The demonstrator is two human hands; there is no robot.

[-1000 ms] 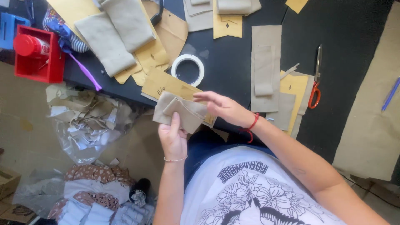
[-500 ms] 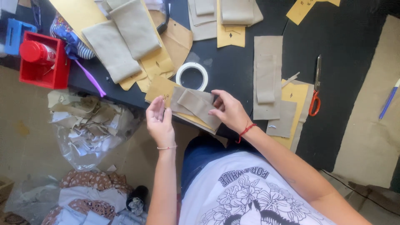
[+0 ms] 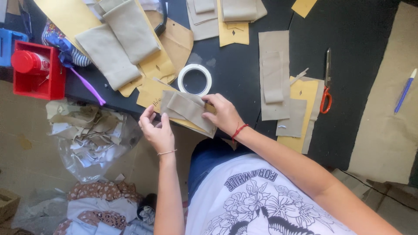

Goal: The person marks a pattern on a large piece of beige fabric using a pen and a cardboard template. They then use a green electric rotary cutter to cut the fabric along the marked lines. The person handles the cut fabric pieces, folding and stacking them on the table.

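Lying across the near edge of the black table (image 3: pixel 244 82), the grey-beige fabric piece (image 3: pixel 187 111) is held between both hands, and it rests on a tan paper pattern (image 3: pixel 150 93) that sticks out under it. The right hand (image 3: pixel 224 114) is closed on the right end of the fabric piece, with the fingers on top; the thumb is hidden under the cloth, so how deep the pinch goes is hard to see. The left hand (image 3: pixel 157 132) pinches the left edge of the fabric with thumb and fingertips, and its palm is turned away from the camera. Just behind the fabric a white tape roll (image 3: pixel 194 79) lies flat on the table. To the right, more fabric strips (image 3: pixel 273 74) lie on yellow paper, and scissors with orange handles (image 3: pixel 325 85) are beside them. Far right a blue pen (image 3: pixel 405 90) lies on a beige sheet. To the left, folded fabric pieces (image 3: pixel 117 43) cover other patterns, partly cut off by the top border. A red box (image 3: pixel 48 82) with a red-capped bottle (image 3: pixel 28 62) stands at the left end. Below the table edge a clear plastic bag of scraps (image 3: pixel 93 135) is on the floor, its contents are difficult to make out.
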